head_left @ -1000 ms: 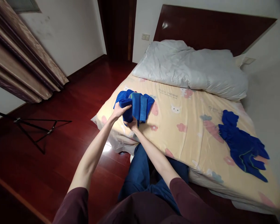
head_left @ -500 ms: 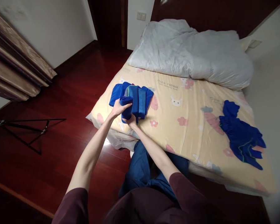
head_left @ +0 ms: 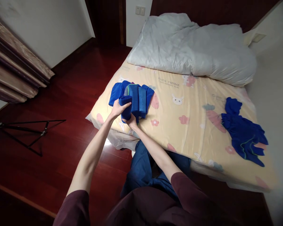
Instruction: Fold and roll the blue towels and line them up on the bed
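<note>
A folded blue garment point(head_left: 125, 112) is held between my two hands at the near left edge of the bed. My left hand point(head_left: 118, 108) wraps round its upper left side. Lower down, my right hand point(head_left: 131, 121) grips its bottom end. Just behind lie several other folded blue garments point(head_left: 142, 99), side by side on the sheet, some with bright green trim. What kind of garment the held bundle is, I cannot make out. Farther right, a crumpled blue garment point(head_left: 245, 135) with green piping lies spread on the bed, apart from both hands.
The bed point(head_left: 169, 125) has a yellow sheet with rabbit and carrot prints. A bunched pale grey quilt point(head_left: 193, 53) covers its far end. Black tripod legs point(head_left: 25, 126) stand on the dark red floor to the left, near a curtain point(head_left: 16, 62).
The view has shifted slightly. Both hands keep their grip on the folded blue garment, with hardly any movement relative to the bed.
</note>
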A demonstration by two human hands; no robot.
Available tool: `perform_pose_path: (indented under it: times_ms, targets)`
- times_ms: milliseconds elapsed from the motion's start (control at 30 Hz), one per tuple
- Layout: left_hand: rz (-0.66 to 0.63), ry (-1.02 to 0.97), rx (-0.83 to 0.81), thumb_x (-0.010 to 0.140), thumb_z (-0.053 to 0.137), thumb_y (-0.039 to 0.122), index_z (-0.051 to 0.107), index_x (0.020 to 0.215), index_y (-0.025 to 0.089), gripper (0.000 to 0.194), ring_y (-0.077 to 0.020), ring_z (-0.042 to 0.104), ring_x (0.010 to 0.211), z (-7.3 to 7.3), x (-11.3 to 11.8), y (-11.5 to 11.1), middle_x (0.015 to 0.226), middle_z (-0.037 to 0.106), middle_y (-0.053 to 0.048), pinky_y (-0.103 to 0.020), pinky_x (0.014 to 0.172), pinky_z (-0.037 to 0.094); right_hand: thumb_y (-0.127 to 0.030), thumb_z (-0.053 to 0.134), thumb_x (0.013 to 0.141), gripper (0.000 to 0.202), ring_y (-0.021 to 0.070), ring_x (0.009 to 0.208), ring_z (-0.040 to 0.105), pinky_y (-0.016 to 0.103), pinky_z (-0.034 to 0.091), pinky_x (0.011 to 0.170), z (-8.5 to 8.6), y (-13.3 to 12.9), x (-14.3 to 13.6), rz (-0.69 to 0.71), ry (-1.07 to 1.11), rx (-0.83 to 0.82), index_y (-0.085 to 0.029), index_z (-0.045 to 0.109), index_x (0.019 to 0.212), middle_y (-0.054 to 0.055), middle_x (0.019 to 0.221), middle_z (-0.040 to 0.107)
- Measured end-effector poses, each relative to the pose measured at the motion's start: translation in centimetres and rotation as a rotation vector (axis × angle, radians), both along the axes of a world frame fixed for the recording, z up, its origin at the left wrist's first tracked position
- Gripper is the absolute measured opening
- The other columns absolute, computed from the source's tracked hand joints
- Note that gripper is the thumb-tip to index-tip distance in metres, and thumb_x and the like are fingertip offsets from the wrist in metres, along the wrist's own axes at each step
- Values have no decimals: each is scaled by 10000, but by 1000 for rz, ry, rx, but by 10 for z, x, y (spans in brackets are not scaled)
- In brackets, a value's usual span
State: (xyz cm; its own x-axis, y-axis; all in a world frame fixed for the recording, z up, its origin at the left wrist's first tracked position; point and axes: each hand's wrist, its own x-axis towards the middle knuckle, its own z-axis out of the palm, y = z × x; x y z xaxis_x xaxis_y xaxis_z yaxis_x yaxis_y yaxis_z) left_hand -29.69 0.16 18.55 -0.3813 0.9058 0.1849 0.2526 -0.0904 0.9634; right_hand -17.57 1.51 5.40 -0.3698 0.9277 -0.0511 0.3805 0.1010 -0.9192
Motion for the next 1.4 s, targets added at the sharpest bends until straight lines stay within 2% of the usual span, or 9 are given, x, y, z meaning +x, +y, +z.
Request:
perform_pose_path:
  times_ms: [100,200,400,567,733,900,1033,1167,1400]
  targets:
    - [77,74,61,684,886,527,520,1451,201,910,-312,425,1491,-3,-8,1,1512,526,-156,-471,1242,339,-302,872,705,829,266,1238,590,375,495,1070,12,-10,9,-150,67,111,-156,461,1410,138,1418,593]
    - [229,135,57,696,880,572,302,1601,225,1129,-290,98,1623,-1,-12,-10,1699,251,-159,-477,1320,122,-408,841,739,984,286,1351,500,452,427,1156,20,-28,36,-285,120,176,-191,298,1530,169,1541,438]
    - [377,392,131,991,558,483,312,1607,216,715,-251,198,1604,-10,19,-63,1686,309,-149,-483,1318,194,-492,745,811,727,281,1201,607,445,509,1057,2,-93,142,-310,106,120,-202,456,1413,173,1430,553]
    - [-209,562,54,974,498,291,589,1418,229,457,-283,394,1517,-63,86,-117,1555,517,-133,-553,1263,322,-464,598,897,317,289,1103,676,461,561,993,-40,-167,257,-266,-114,-25,-268,637,1143,137,1202,701]
    - [-749,564,-152,950,456,229,714,1269,267,412,-273,452,1484,-133,173,-169,1490,605,-67,-529,1269,336,-512,575,872,287,309,987,736,472,616,889,-57,-205,343,-447,-115,-197,-258,651,982,138,1031,752]
    - [-535,638,-274,952,403,244,745,1148,297,398,-270,393,1526,-165,222,-187,1516,586,-10,-555,1296,261,-570,609,831,382,275,848,740,409,638,766,-39,-190,385,-617,57,-179,-236,634,1014,98,917,735]
    - [-464,800,-283,918,510,331,721,1201,297,355,-326,324,1558,-164,242,-181,1618,465,-47,-580,1291,233,-546,549,885,359,234,790,714,357,624,720,-28,-179,409,-613,-6,-116,-233,656,1025,64,848,705]
    - [-221,886,-410,873,579,424,463,1544,219,712,-404,241,1575,-165,257,-173,1704,277,-157,-629,1248,258,-465,540,909,316,229,916,707,349,608,791,-28,-170,449,-663,-81,55,-213,695,1019,108,1042,718]
    - [-82,979,-615,915,508,549,236,1630,82,897,-469,370,1453,-164,275,-154,1653,273,-274,-625,1090,422,-299,565,859,295,294,1253,615,431,556,1009,-37,-120,568,-949,-199,255,-173,769,1032,177,1326,636]
